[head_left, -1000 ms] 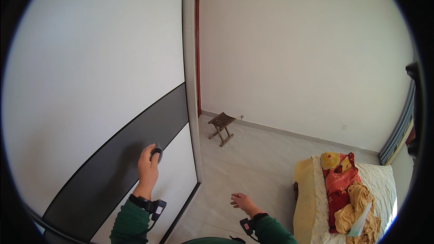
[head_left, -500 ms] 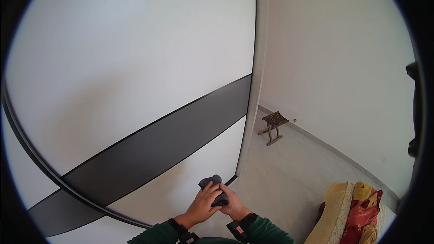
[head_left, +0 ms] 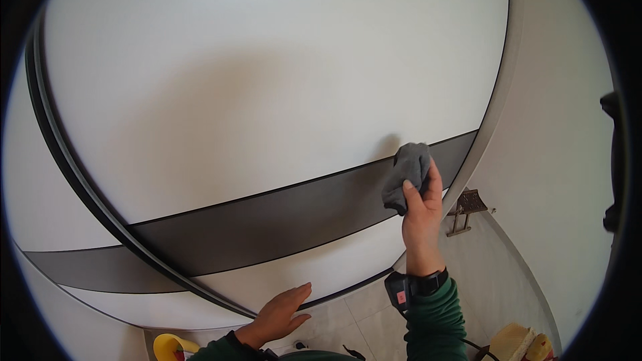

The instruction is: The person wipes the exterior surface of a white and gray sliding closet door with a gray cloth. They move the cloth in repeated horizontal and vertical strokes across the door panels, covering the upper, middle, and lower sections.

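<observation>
1. Parting from the two-handed clasp of half a second ago, the right hand [head_left: 422, 214] is raising a grey cloth [head_left: 408, 170] toward the upper right of the door, while the left hand [head_left: 275, 315] is dropping back lower left.
2. Closing narrowly, the right hand is pinching the bunched cloth between thumb and fingers; the angle is not showing whether the cloth is touching the door.
3. Opening fairly wide, the left hand is holding its fingers straight and its thumb apart, gripping nothing, near the door's foot.
4. Cloth and right hand are covering part of the dark grey band [head_left: 294, 230] crossing the white door [head_left: 287, 107].
5. Beyond the right wrist, a folding stool [head_left: 472, 201] is standing on the tiled floor [head_left: 468, 271], the door frame partly blocking it.
6. At the lower edge, a yellow container [head_left: 162, 345] is showing left and a bed [head_left: 506, 342] right.
</observation>
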Demonstrator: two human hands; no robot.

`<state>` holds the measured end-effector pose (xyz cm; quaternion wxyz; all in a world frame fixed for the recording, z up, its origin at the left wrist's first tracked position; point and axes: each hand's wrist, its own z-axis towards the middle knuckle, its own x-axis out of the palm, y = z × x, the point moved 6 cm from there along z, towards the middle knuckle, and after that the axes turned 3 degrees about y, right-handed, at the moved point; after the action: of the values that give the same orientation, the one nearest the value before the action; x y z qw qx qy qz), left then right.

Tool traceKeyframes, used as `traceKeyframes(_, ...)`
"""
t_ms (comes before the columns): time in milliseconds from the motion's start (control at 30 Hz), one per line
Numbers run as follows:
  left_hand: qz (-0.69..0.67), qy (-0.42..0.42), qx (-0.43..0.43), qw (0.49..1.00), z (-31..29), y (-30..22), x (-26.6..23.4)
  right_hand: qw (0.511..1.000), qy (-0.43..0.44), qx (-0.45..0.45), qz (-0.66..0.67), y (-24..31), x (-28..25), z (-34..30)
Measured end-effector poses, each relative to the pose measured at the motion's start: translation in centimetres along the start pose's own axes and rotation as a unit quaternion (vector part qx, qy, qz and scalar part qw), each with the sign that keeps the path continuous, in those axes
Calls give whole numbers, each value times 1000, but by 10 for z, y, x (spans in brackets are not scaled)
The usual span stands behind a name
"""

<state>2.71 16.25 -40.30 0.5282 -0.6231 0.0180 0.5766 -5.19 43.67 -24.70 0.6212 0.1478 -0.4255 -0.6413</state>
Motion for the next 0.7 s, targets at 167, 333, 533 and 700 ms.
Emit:
traceKeyframes(167, -46, 94, -207, 973, -79, 83, 8, 945, -110, -220, -217, 40, 35, 77)
traceKeyframes(333, -48, 164, -216, 961, -102, 114, 26, 763, 41, -418, -491, 7, 176, 6)
traceKeyframes(533, 13, 147, -145, 978, -53, 108, 20, 708, 263, -523, -395, -14, 228, -60)
traceKeyframes(700, 0, 162, -189, 969, -43, 107, 22, 712, 94, -501, -483, -17, 117, 7)
